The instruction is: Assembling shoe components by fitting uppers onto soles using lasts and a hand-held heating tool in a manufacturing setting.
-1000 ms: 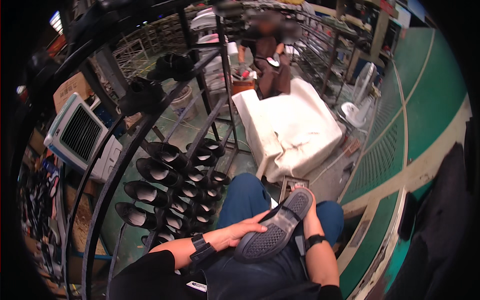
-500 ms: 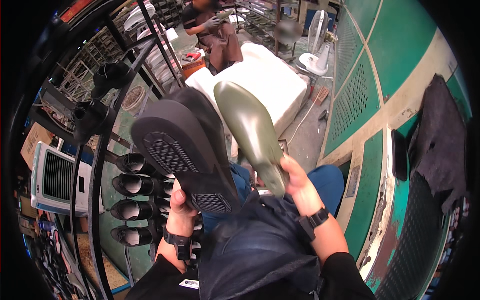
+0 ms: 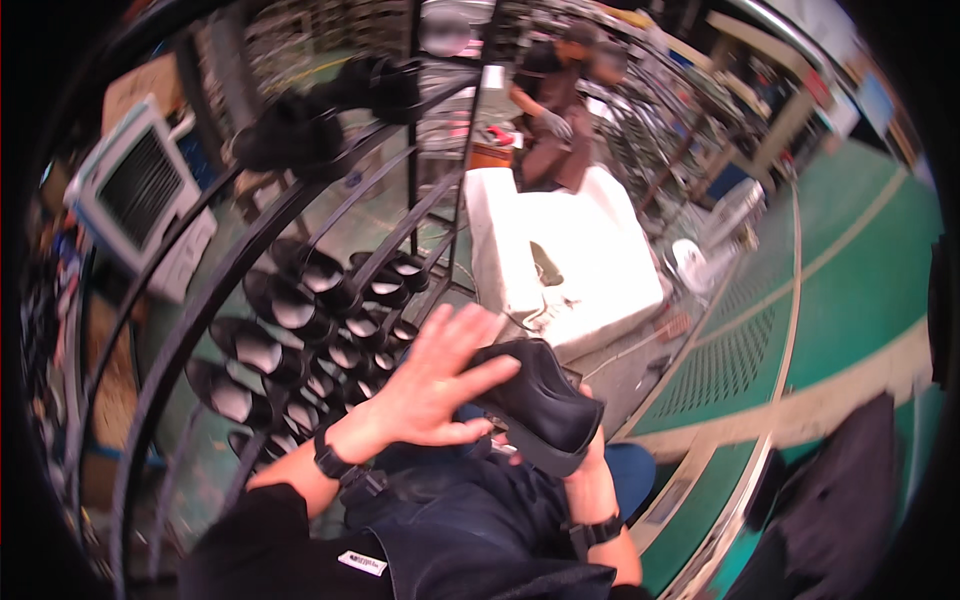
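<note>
A black shoe (image 3: 548,408) is held low in front of my apron, its heel end toward me. My right hand (image 3: 592,475) is closed around its right side near the heel, with most of the fingers hidden behind it. My left hand (image 3: 435,378) is open, fingers spread, beside the shoe's left side. Its fingertips overlap the shoe in the picture, and I cannot tell whether they touch. An olive-green shoe last (image 3: 545,262) lies on the white-covered bin (image 3: 610,240) ahead.
To the left stands a black metal rack (image 3: 270,215) bearing rows of black shoes (image 3: 290,300). Behind it is a white air cooler (image 3: 140,190). A person (image 3: 555,110) sits beyond the bin. A fan (image 3: 725,225) and green panels (image 3: 740,370) are on the right.
The green last has left my right hand and lies on the white bin. The black shoe has passed from left hand to right and turned over. My left hand has opened; the view swung left.
</note>
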Demonstrator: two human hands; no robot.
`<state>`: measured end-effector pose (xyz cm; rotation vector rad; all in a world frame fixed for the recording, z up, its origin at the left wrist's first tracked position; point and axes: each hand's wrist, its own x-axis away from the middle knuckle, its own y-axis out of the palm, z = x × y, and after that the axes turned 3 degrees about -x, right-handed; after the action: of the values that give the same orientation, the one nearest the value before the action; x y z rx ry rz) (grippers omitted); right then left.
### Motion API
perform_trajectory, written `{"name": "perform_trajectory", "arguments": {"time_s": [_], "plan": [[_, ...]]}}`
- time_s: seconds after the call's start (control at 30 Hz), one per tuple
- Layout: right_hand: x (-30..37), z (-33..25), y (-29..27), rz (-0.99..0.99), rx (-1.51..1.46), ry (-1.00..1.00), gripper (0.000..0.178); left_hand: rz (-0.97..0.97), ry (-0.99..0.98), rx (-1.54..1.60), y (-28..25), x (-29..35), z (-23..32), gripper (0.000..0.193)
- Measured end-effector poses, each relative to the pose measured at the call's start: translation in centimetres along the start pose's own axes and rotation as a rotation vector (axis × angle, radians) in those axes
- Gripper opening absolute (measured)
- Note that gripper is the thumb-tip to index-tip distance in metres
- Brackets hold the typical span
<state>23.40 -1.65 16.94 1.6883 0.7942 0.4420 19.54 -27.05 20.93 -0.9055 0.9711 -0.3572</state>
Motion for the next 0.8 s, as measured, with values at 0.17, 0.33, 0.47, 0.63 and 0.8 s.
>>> {"name": "perform_trajectory", "arguments": {"time_s": [0.17, 0.33, 0.47, 0.63, 0.8], "plan": [[0.7, 1.6, -2.4, 0.679, 0.713, -0.394, 0.069, -0.03, -0.034, 0.297, 6.0, -0.7, 3.5, 0.035], [0.5, -0.2, -1.5, 0.719, 0.624, -0.417, 0.06, 0.143, -0.024, 0.004, 5.1, -2.3, -0.5, 0.032], [2.5, -0.6, -1.8, 0.723, 0.622, -0.381, 0.053, 0.27, -0.089, -0.258, 4.3, -4.5, -9.1, 0.031], [3.9, 1.4, -2.7, 0.753, 0.541, -0.34, 0.046, 0.338, -0.376, -0.527, 4.3, -5.9, -20.8, 0.026], [2.4, 3.4, -2.4, 0.709, 0.544, -0.226, 0.042, 0.098, -0.931, -0.377, 8.9, -0.6, -26.0, 0.067]]}}
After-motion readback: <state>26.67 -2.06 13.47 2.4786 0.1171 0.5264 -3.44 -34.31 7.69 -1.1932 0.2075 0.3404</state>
